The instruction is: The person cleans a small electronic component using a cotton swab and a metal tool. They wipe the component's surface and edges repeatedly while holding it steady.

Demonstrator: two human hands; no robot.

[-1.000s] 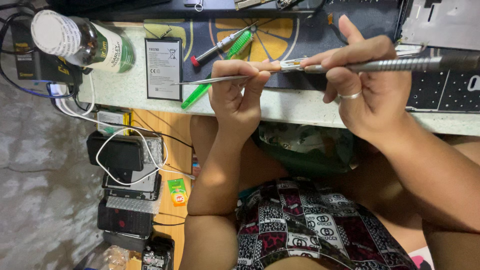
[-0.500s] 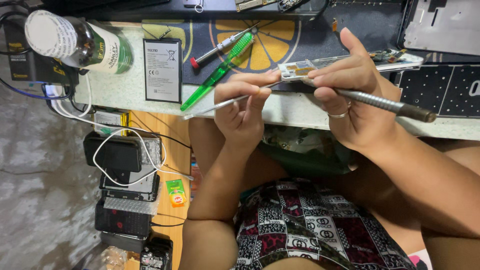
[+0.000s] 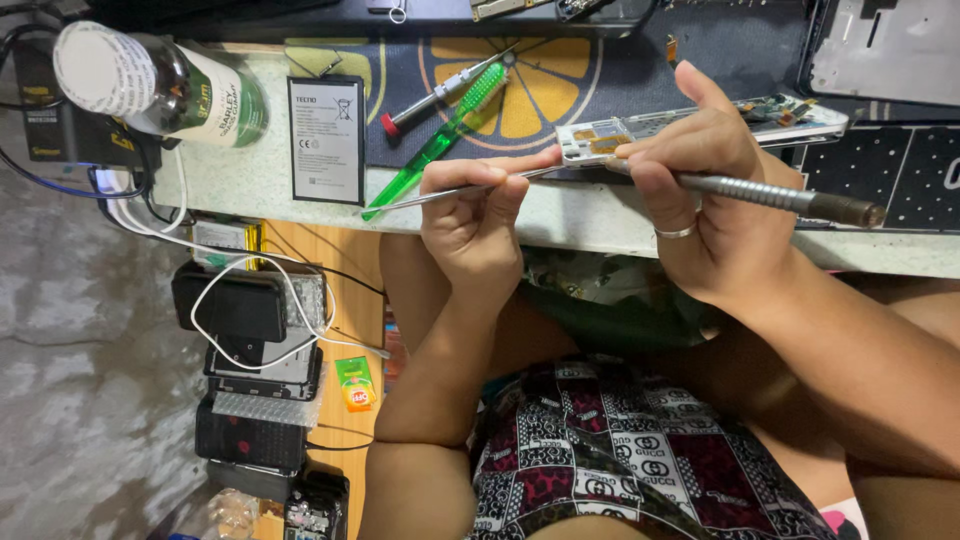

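Now | left hand [image 3: 475, 215] fingers pinch tweezers [image 3: 440, 195] | right hand [image 3: 715, 200] grips metal tool [image 3: 770, 195] at opened phone [image 3: 700, 125]

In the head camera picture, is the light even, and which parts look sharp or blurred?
Head view: soft, fairly even light; the left hand, right hand and opened white phone frame are sharp; mild glare on the grey metal tool handle and translucent green toothbrush; the grey floor at left looks smeared and blurred.

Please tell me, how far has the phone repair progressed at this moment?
Done: the phone lies opened, its battery out on the bench. In hand: left hand holds tweezers, right hand a metal tool, both at the exposed board. Left: reassembly; the separate panel lies apart.
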